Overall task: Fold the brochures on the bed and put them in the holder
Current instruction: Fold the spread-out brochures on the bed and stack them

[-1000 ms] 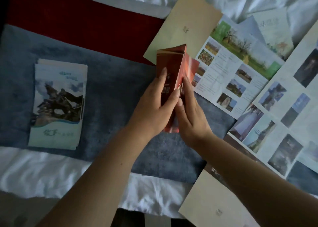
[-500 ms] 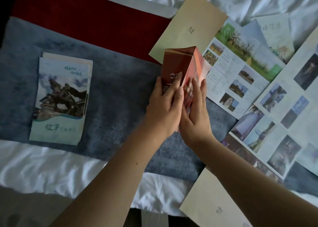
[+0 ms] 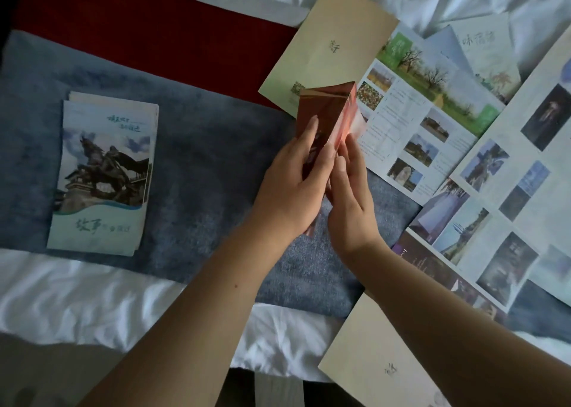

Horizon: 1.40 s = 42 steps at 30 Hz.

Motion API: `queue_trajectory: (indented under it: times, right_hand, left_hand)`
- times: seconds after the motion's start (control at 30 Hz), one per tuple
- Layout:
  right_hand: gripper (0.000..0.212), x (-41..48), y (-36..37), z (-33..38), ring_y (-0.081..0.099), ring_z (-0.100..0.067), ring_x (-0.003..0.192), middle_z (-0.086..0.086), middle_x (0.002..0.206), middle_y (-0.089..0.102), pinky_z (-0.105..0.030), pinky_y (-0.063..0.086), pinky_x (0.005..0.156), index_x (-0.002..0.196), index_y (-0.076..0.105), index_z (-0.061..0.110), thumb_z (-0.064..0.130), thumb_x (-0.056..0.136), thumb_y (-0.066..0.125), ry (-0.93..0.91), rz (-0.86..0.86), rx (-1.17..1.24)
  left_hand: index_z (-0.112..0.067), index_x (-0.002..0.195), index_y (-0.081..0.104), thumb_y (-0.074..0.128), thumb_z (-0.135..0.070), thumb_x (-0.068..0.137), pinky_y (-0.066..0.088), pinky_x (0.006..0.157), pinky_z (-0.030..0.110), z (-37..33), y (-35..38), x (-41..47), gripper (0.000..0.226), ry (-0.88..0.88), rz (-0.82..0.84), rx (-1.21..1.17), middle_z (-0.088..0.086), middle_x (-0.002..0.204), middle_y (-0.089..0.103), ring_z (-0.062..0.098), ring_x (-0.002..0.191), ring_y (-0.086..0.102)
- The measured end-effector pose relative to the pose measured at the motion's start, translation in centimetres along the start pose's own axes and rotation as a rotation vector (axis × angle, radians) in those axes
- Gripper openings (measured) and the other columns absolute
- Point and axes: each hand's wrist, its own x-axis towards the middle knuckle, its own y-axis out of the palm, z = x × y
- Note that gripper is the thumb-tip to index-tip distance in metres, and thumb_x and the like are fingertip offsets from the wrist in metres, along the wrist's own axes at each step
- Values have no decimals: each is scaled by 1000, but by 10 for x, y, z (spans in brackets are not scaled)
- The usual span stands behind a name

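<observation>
You have the red brochure [image 3: 327, 107] pinched between both hands above the blue blanket [image 3: 200, 147], near the middle of the bed [image 3: 92, 301]. Your left hand [image 3: 293, 187] lies flat along its left face with the fingers stretched up the panel, and your right hand [image 3: 350, 196] presses in from the right side, so the sheet stands as a narrow, partly folded wedge with its far end poking out above your fingertips.

Well apart to the left, a stack of folded brochures [image 3: 102, 172] with a horse-statue cover lies flat on the blanket. A dark red band [image 3: 148, 32] of cloth runs across the far side of the blanket.

The right side is crowded. A beige brochure [image 3: 330, 42] lies just behind the red one, its near corner hidden by it. Just right of your hands an open brochure with landscape photos [image 3: 426, 113] is spread flat, touching or very nearly touching the red one's right edge. Farther right, a large unfolded sheet of photo panels [image 3: 519, 196] overlaps it, and a pale folded brochure [image 3: 485, 54] lies at the far right. Another beige sheet [image 3: 380, 360] lies near you, under your right forearm.

The holder does not show.
</observation>
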Motion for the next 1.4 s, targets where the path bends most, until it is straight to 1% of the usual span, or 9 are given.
queue_trajectory:
  times: [0.17, 0.37, 0.53, 0.7, 0.83, 0.97, 1.07, 1.23, 1.4]
  right_hand:
    - [63, -8, 12, 12, 45, -10, 145, 8, 157, 48, -48, 34, 122, 162, 26, 23, 41, 104, 43, -19, 75, 155]
    - [53, -8, 19, 12, 45, -6, 144, 11, 152, 52, -42, 34, 122, 159, 34, 24, 37, 107, 38, -63, 133, 136]
    - [34, -3, 20, 3, 61, -16, 129, 2, 134, 67, -43, 46, 111, 140, 54, 32, 33, 109, 41, -67, 170, 22]
    - [70, 4, 9, -8, 45, 26, 109, 16, 135, 42, 1, 40, 89, 165, 19, 29, 23, 104, 54, -132, 8, -572]
    - [69, 4, 3, -5, 63, 1, 113, 12, 134, 63, -29, 55, 97, 162, 29, 31, 17, 101, 59, -160, 4, -553]
    - [43, -4, 5, 2, 66, -13, 121, 6, 131, 69, -45, 55, 100, 147, 55, 22, 24, 105, 49, -243, 40, -243]
    - [36, -1, 4, 0, 65, -22, 122, -2, 128, 70, -51, 52, 102, 136, 64, 13, 8, 105, 45, -331, 82, -247]
    - [44, 8, 5, -19, 55, -30, 129, -7, 139, 62, -36, 40, 113, 135, 67, 10, 3, 91, 66, -418, 135, -856]
    - [42, 6, 13, -41, 40, -38, 145, -17, 147, 54, -56, 38, 115, 139, 63, 5, 21, 100, 61, -460, 164, -1033]
  left_hand:
    - [-45, 156, 32, 40, -46, 109, 36, 88, -5, -8, -12, -13, 48, 37, 16, -224, -48, 128, 49, -29, 119, 43]
    - [-35, 157, 37, 29, -34, 113, 35, 118, 25, -5, -13, -21, 45, 96, 6, -245, -12, 161, 37, -3, 144, 38]
    - [-60, 147, 37, 27, -53, 107, 22, 120, 22, 6, -9, -25, 42, 23, -25, -93, -10, 171, 9, 5, 155, 17]
    - [-40, 154, 42, 44, -29, 108, 19, 127, 47, 21, -6, -21, 47, 22, -92, 182, 3, 172, 6, 19, 158, 10]
    - [-31, 158, 38, 46, -30, 108, 26, 125, 46, 33, -2, -21, 50, -1, -72, 139, -1, 171, 13, 17, 156, 18]
    - [-33, 160, 31, 35, -41, 109, 35, 122, 35, 23, -6, -19, 52, 80, -4, -204, -13, 162, 35, 0, 147, 34]
    - [-31, 161, 29, 40, -36, 108, 35, 121, 35, 23, -12, -17, 54, 45, 28, -403, -13, 158, 44, -1, 144, 41]
    - [-17, 163, 21, 59, -11, 100, 24, 104, -4, 41, -24, -22, 74, 40, -232, 207, 2, 161, 39, 0, 139, 36]
    - [-16, 165, 6, 61, -12, 97, 28, 114, 28, 58, -25, -25, 87, 55, -240, 547, 13, 172, -1, 30, 157, 15]
